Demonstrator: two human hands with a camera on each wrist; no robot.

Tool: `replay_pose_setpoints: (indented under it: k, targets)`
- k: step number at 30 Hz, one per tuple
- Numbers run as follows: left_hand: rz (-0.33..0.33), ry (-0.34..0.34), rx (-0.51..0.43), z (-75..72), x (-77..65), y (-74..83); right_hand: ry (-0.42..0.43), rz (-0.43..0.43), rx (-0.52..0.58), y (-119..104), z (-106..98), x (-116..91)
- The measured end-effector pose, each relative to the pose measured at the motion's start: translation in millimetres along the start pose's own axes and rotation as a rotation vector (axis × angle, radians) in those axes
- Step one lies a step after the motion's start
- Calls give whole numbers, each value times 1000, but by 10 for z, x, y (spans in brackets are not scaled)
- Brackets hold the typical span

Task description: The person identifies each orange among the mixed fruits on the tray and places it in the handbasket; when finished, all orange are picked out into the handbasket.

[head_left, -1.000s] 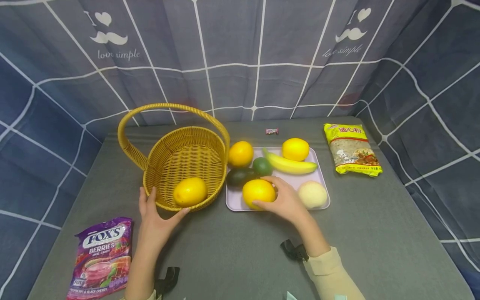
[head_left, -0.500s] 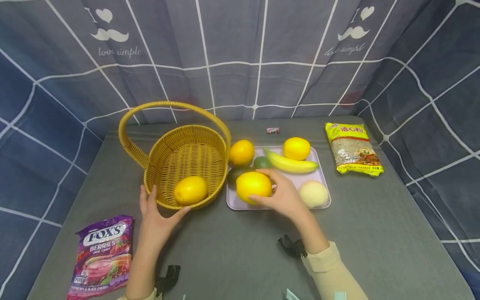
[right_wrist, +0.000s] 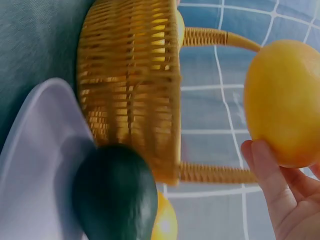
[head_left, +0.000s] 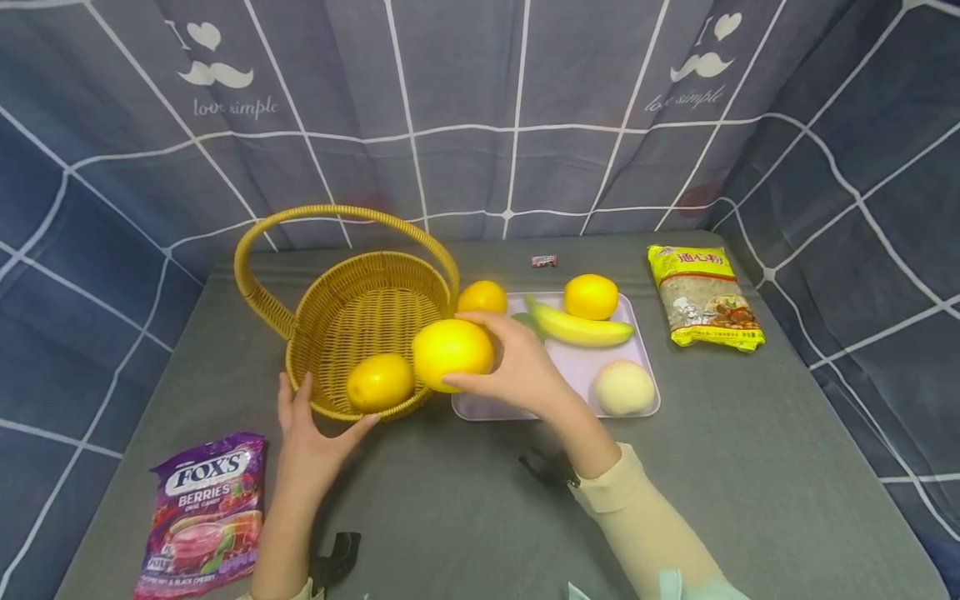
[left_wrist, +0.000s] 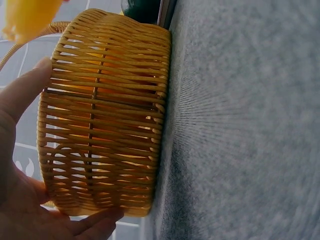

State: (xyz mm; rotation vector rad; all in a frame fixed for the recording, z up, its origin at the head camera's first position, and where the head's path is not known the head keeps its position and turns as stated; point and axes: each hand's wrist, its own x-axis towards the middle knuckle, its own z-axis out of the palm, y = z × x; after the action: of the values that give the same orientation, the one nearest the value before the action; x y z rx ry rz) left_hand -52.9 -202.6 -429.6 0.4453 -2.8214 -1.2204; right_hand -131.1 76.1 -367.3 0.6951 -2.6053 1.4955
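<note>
My right hand point(head_left: 517, 367) grips a large yellow lemon point(head_left: 452, 356) between thumb and fingers, in the air by the right rim of a woven basket point(head_left: 315, 367). In the right wrist view the lemon point(right_wrist: 285, 102) is clear of the basket wall point(right_wrist: 130, 85). Another lemon point(head_left: 380, 383) lies inside the basket near its front. My left hand point(head_left: 313, 450) holds the basket's front left side, with the thumb point(left_wrist: 32, 85) at the rim and the fingertips point(left_wrist: 102, 222) against the outer wall.
A lilac tray point(head_left: 585, 367) holds a banana point(head_left: 581, 327), a yellow fruit point(head_left: 591, 297), a pale peach point(head_left: 624, 387) and a dark green avocado point(right_wrist: 115, 190). An orange point(head_left: 483, 297) sits by the basket. Bagged candy point(head_left: 202, 517), a yellow food packet point(head_left: 705, 296) and a small wrapped sweet point(head_left: 544, 261) lie around.
My right hand has lifted the lemon from the tray and carried it left and up to the basket's right rim. The left hand has stayed on the basket.
</note>
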Motion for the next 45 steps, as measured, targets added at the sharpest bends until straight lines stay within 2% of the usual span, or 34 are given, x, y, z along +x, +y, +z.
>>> replay_pose_setpoints:
  k: [6, 10, 16, 24, 28, 32, 37, 42, 45]
  targets:
    - [-1, -2, 1, -1, -12, -7, -52, 31, 95, -73, 238, 280]
    - [-6, -2, 6, 2, -14, -17, -65, 73, 114, -73, 409, 433]
    - [-7, -1, 10, 3, -10, -14, -83, 110, 55, -27, 654, 655]
    - [7, 8, 13, -4, -9, 2, -86, 119, -165, 47, 898, 858]
    - [6, 7, 12, -11, -11, 6, -99, 130, -218, 85, 993, 955]
    - [11, 8, 7, -17, -13, 15, -115, 163, -217, 93, 1062, 1047]
    - [10, 9, 7, -18, -10, 21, -166, 244, -204, 95, 1129, 1127]
    - [15, 11, 0, -7, -7, 14, -207, 318, -208, 127, 1181, 1151]
    - [17, 11, -1, 0, -9, 10, -223, 332, -193, 145, 1198, 1145]
